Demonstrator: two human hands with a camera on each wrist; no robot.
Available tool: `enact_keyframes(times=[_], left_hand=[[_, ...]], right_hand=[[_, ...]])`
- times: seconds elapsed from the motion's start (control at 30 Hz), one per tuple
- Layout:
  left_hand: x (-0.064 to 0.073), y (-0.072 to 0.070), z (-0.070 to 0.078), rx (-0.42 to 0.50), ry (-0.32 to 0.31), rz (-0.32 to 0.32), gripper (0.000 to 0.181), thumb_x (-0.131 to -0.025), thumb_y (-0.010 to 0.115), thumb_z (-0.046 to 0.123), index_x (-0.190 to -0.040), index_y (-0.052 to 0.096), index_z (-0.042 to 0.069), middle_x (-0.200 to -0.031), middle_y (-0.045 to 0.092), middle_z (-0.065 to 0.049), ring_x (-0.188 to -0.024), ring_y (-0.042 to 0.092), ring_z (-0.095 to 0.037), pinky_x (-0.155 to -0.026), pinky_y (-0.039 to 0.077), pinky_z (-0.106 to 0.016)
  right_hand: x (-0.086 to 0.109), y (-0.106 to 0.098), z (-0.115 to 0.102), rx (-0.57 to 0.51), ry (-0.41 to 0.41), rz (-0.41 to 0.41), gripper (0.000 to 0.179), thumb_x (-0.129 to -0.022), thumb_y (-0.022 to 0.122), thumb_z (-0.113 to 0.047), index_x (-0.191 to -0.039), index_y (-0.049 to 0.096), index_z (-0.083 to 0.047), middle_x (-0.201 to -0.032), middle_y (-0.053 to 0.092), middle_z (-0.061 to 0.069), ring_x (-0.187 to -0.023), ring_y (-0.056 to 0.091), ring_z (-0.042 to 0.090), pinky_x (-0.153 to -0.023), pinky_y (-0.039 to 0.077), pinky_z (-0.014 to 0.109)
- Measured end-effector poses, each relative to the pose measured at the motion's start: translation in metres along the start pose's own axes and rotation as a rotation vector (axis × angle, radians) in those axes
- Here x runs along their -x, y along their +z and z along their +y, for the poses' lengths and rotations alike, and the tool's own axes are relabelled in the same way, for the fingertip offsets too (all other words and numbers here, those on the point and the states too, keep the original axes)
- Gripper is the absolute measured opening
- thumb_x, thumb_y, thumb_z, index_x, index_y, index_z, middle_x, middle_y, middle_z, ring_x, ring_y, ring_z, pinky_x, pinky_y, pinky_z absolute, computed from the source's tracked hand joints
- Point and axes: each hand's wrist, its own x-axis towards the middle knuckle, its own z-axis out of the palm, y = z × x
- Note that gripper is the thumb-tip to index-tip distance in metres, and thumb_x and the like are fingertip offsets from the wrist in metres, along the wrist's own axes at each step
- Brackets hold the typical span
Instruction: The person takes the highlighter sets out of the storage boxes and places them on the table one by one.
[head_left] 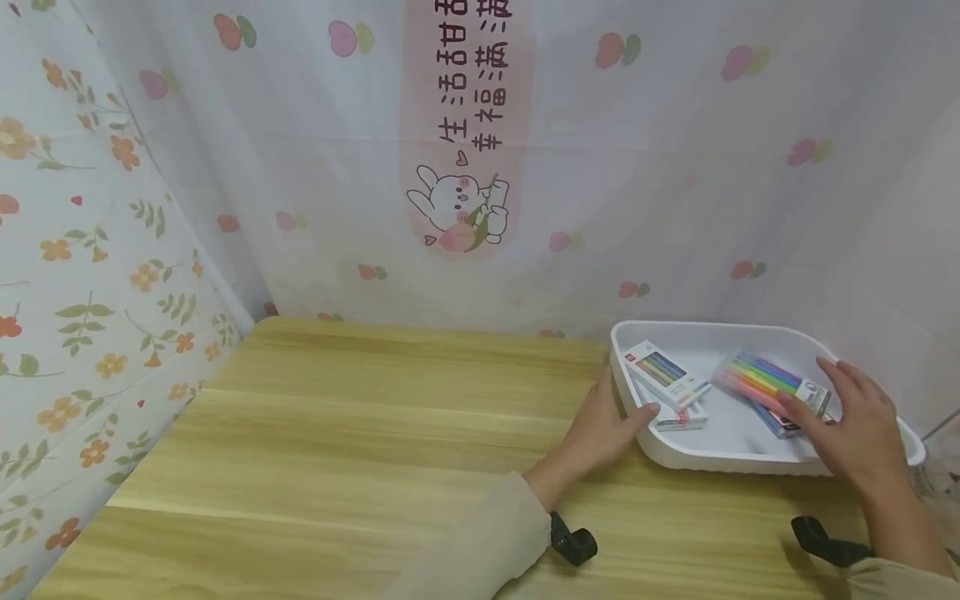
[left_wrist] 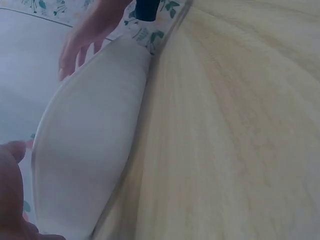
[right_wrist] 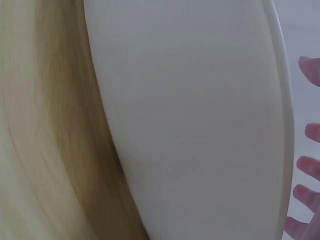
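A white tray (head_left: pixel 731 457) with rounded corners stands at the right of the table. My left hand (head_left: pixel 600 427) grips its left side, thumb over the rim and fingers along the outer wall. Inside lie a white box printed with coloured pens (head_left: pixel 663 373), another white box (head_left: pixel 682 418) partly under it, a clear pack of rainbow-coloured pens (head_left: pixel 761 379) and a dark blue pack (head_left: pixel 774 422) mostly covered by the rainbow one. Over the tray's right part is my right hand (head_left: pixel 862 429), fingers spread, thumb tip overlapping the rainbow pack. The right wrist view shows separated fingertips (right_wrist: pixel 309 166) beyond the rim.
The wooden table (head_left: pixel 360 433) stretches to the left of the tray. Behind it hangs a white curtain (head_left: pixel 315 167) with a rabbit print, and a flowered curtain (head_left: pixel 97 275) borders the left side. Black wrist mounts (head_left: pixel 573 542) sit on both forearms.
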Motion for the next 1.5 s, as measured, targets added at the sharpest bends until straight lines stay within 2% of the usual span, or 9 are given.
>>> enact_keyframes(times=[0.2,0.3,0.43,0.53,0.8,1.0,1.33,1.5], left_hand=[[-0.004,0.005,-0.005,0.044,0.006,0.003,0.091,-0.093,0.066,0.044,-0.163,0.007,0.036,-0.165,0.032,0.002,-0.15,0.035,-0.018,-0.122,0.034,-0.044],[-0.006,0.007,-0.006,0.063,0.023,-0.004,0.088,-0.094,0.065,0.039,-0.163,0.011,0.033,-0.168,0.027,0.006,-0.153,0.03,-0.017,-0.124,0.03,-0.041],[-0.005,0.008,-0.006,0.074,-0.026,-0.016,0.086,-0.095,0.061,0.04,-0.164,0.012,0.027,-0.169,0.022,0.006,-0.155,0.027,-0.017,-0.125,0.029,-0.039],[-0.005,0.009,-0.006,0.086,-0.049,-0.011,0.086,-0.094,0.059,0.038,-0.164,0.011,0.026,-0.169,0.023,0.006,-0.154,0.028,-0.016,-0.125,0.029,-0.038],[-0.006,0.013,-0.005,0.138,-0.048,0.015,0.089,-0.091,0.059,0.026,-0.164,0.008,0.025,-0.169,0.023,0.005,-0.154,0.026,-0.013,-0.125,0.027,-0.036],[-0.005,0.013,-0.004,0.166,-0.021,0.009,0.088,-0.092,0.057,0.023,-0.164,0.006,0.023,-0.17,0.019,0.007,-0.155,0.022,-0.011,-0.127,0.025,-0.036],[-0.009,0.016,-0.011,0.143,0.022,-0.007,0.086,-0.096,0.053,0.023,-0.164,0.003,0.019,-0.171,0.013,0.005,-0.156,0.019,-0.013,-0.127,0.022,-0.035],[-0.009,0.015,-0.013,0.146,0.034,-0.018,0.085,-0.096,0.052,0.022,-0.164,0.002,0.017,-0.172,0.012,0.003,-0.157,0.017,-0.013,-0.127,0.021,-0.035]], right_hand=[[0.002,-0.001,0.014,0.068,0.067,-0.033,0.083,-0.099,0.052,-0.051,-0.158,0.022,-0.001,-0.161,0.015,0.037,-0.145,0.013,0.063,-0.108,0.018,0.081],[0.002,-0.005,0.021,0.119,0.11,-0.053,0.087,-0.099,0.048,-0.056,-0.159,0.019,-0.001,-0.159,0.017,0.038,-0.144,0.014,0.062,-0.107,0.019,0.081],[0.0,-0.006,0.029,0.139,0.155,-0.087,0.089,-0.099,0.044,-0.06,-0.159,0.015,-0.001,-0.158,0.014,0.04,-0.142,0.014,0.064,-0.106,0.019,0.082],[-0.002,-0.005,0.032,0.137,0.171,-0.104,0.09,-0.099,0.044,-0.061,-0.159,0.014,-0.001,-0.159,0.013,0.04,-0.14,0.015,0.066,-0.104,0.02,0.082],[-0.002,-0.001,0.035,0.149,0.191,-0.082,0.092,-0.098,0.043,-0.063,-0.157,0.018,0.003,-0.156,0.02,0.041,-0.138,0.021,0.065,-0.107,0.021,0.079],[0.001,-0.002,0.037,0.136,0.236,-0.083,0.094,-0.098,0.041,-0.063,-0.156,0.018,0.007,-0.158,0.016,0.04,-0.141,0.018,0.064,-0.111,0.019,0.077],[-0.003,-0.003,0.045,0.203,0.269,-0.189,0.103,-0.097,0.033,-0.071,-0.155,0.01,0.01,-0.152,0.015,0.046,-0.135,0.02,0.067,-0.106,0.021,0.079],[-0.002,-0.003,0.046,0.185,0.283,-0.198,0.103,-0.098,0.032,-0.07,-0.154,0.009,0.013,-0.151,0.014,0.048,-0.135,0.016,0.069,-0.108,0.019,0.078]])
